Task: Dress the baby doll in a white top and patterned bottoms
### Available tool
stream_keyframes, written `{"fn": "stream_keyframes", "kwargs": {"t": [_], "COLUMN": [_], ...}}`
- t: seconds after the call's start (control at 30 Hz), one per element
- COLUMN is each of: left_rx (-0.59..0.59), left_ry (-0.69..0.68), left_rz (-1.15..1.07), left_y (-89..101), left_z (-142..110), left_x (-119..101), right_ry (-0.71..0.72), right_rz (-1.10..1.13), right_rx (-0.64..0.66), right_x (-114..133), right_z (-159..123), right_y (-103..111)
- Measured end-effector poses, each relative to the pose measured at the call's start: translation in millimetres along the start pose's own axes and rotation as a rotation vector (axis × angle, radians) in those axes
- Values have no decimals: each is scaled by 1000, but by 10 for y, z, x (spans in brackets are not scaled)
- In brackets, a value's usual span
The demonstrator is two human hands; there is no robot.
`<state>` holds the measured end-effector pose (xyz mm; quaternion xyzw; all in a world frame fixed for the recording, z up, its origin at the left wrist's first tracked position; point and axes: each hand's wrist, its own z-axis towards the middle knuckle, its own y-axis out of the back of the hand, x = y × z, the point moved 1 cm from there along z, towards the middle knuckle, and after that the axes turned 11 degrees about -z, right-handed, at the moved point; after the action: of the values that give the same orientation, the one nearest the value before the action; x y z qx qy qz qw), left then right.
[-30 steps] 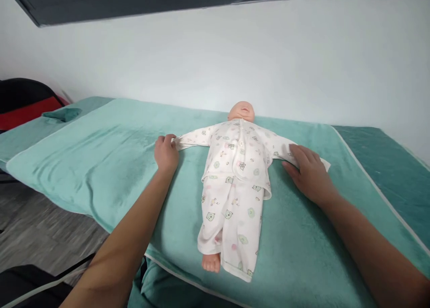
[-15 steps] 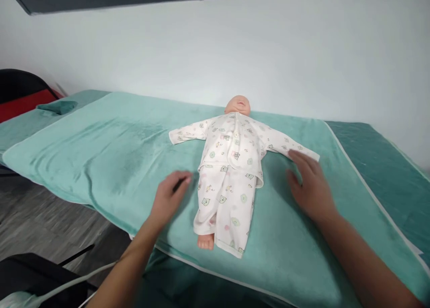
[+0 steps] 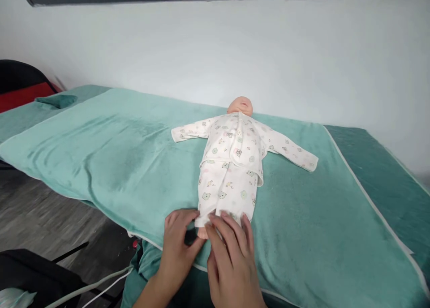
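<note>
A baby doll (image 3: 240, 105) lies on its back, wearing a white printed long-sleeved top (image 3: 235, 138) and matching trousers (image 3: 231, 187). My left hand (image 3: 179, 241) is at the trouser cuff on the left, thumb and index finger curved apart beside the doll's bare foot (image 3: 202, 233). Over the lower end of the other trouser leg lies my right hand (image 3: 231, 258), its fingers spread on the cloth. That leg's cuff and foot are hidden beneath it. Both sleeves stretch out sideways.
A light green blanket (image 3: 134, 156) with a pale border covers the table, over a darker green cover (image 3: 376, 160). Behind is a white wall (image 3: 215, 53). A black and red chair (image 3: 23, 91) stands at far left. Cables (image 3: 90, 286) and a black item (image 3: 36, 272) are at lower left.
Both hands have come down to the trouser ends. The right hand moved left from beside the sleeve; the left hand moved down and slightly right. The sleeve on the right now shows fully.
</note>
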<state>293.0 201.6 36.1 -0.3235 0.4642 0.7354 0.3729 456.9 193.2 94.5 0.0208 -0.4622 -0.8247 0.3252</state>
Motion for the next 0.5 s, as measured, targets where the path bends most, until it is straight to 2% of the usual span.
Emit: {"fn": "stream_keyframes", "kwargs": {"t": [0.13,0.27,0.33,0.5], "left_rx": [-86,7,37,-19], "left_ry": [78,33,10,52], "left_rz": [-53,-100,-104,-95], "left_y": [72,130,159,239], "left_z": [88,183,206,100], "left_x": [42,35,17,14], "right_ry": [-132,-175,-174,-91], "right_rz": [-70,-71,-38,14], "right_rx": [92,105,96,69], "right_x": [-26,-29,-27,-31], "right_z": [184,358,391,276], "right_y": [-70,-121,-114,4]}}
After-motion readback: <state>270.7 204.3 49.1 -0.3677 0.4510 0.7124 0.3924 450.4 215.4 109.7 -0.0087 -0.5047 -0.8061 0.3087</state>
